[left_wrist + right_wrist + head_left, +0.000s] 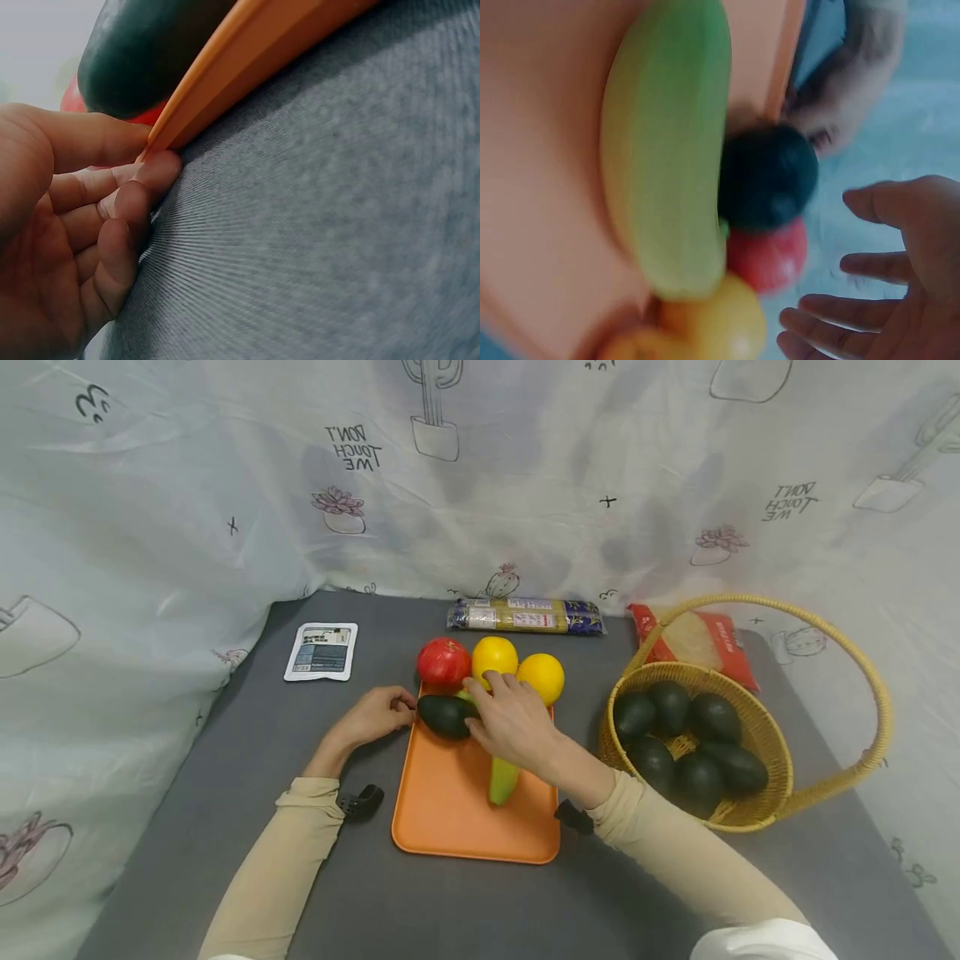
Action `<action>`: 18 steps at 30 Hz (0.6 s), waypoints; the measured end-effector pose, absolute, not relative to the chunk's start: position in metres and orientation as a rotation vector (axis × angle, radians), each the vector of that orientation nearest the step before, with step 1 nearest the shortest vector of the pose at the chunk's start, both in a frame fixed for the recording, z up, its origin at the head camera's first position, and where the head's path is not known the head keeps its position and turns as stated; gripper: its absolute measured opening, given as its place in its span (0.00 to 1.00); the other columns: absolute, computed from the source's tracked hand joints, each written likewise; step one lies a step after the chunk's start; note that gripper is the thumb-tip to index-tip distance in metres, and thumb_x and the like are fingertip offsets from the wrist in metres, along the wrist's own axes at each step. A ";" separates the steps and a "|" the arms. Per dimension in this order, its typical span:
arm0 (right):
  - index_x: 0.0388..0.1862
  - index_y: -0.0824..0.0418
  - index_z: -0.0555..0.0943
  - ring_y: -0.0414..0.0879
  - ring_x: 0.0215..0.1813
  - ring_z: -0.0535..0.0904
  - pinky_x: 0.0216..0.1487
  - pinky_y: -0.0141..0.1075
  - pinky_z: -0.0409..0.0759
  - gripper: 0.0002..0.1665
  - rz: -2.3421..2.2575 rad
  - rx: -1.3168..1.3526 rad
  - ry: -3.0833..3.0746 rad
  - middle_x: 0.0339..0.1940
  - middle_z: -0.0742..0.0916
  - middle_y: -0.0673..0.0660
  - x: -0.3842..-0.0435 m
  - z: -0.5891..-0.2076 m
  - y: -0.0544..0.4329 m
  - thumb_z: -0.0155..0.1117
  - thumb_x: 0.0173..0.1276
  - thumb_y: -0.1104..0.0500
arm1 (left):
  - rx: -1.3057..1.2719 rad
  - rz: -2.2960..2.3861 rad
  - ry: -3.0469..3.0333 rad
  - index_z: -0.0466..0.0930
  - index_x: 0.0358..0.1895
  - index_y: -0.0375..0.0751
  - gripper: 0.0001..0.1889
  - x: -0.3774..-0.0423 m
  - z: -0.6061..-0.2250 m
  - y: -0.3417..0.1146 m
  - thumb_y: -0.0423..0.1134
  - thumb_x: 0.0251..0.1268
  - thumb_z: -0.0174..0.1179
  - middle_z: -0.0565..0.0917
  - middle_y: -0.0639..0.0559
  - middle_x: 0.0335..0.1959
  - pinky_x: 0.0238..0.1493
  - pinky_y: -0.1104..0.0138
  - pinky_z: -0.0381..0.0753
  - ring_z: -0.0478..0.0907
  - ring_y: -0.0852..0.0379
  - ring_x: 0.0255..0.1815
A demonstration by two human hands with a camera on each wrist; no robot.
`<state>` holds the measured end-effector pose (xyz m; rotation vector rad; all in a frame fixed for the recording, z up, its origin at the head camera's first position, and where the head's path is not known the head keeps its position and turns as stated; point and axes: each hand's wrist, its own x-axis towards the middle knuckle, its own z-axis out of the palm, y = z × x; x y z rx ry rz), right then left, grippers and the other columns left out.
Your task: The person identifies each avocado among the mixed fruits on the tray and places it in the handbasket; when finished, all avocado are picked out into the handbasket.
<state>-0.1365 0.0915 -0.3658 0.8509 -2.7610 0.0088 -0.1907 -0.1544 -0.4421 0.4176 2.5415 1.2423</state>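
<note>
An orange tray (pixel 468 822) lies lengthwise in front of me. My left hand (pixel 378 718) pinches its left rim (pixel 202 75) between thumb and index finger, the other fingers curled beneath. Above the tray's far half, my right hand (pixel 513 718) has its fingers spread, and the right wrist view shows nothing in them. By its thumb lies a dark green avocado (pixel 441 717). A green-yellow banana (pixel 667 150) runs lengthwise under that hand, partly hidden in the head view. At the far end sit a red round fruit (pixel 444 662) and two yellow-orange fruits (pixel 543 677).
A wicker basket (pixel 780 760) with a tall handle stands at the right, holding several avocados (pixel 701 781). Behind it lies a red packet (pixel 723 643). Packs of noodles (pixel 525 616) lie at the back, and a white pouch (pixel 322 652) at the back left.
</note>
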 end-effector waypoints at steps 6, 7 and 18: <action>0.66 0.55 0.73 0.56 0.55 0.80 0.55 0.48 0.79 0.36 -0.043 0.961 -2.820 0.57 0.82 0.62 -0.131 -0.392 0.064 0.66 0.64 0.40 | 0.407 1.219 2.545 0.80 0.46 0.30 0.12 -0.193 -0.447 -0.154 0.33 0.61 0.58 0.84 0.43 0.31 0.33 0.68 0.73 0.76 0.60 0.26; 0.65 0.55 0.73 0.56 0.55 0.80 0.55 0.48 0.79 0.36 -0.043 0.974 -2.810 0.56 0.82 0.62 -0.130 -0.395 0.061 0.67 0.63 0.40 | 0.406 1.216 2.546 0.80 0.46 0.30 0.12 -0.193 -0.448 -0.154 0.33 0.61 0.57 0.83 0.43 0.31 0.33 0.68 0.73 0.76 0.60 0.26; 0.55 0.56 0.72 0.54 0.48 0.80 0.54 0.45 0.78 0.34 0.099 0.946 -2.754 0.46 0.82 0.59 -0.131 -0.396 0.063 0.76 0.54 0.46 | 0.401 1.220 2.534 0.80 0.46 0.30 0.13 -0.194 -0.447 -0.154 0.35 0.62 0.58 0.84 0.43 0.31 0.33 0.68 0.74 0.76 0.59 0.27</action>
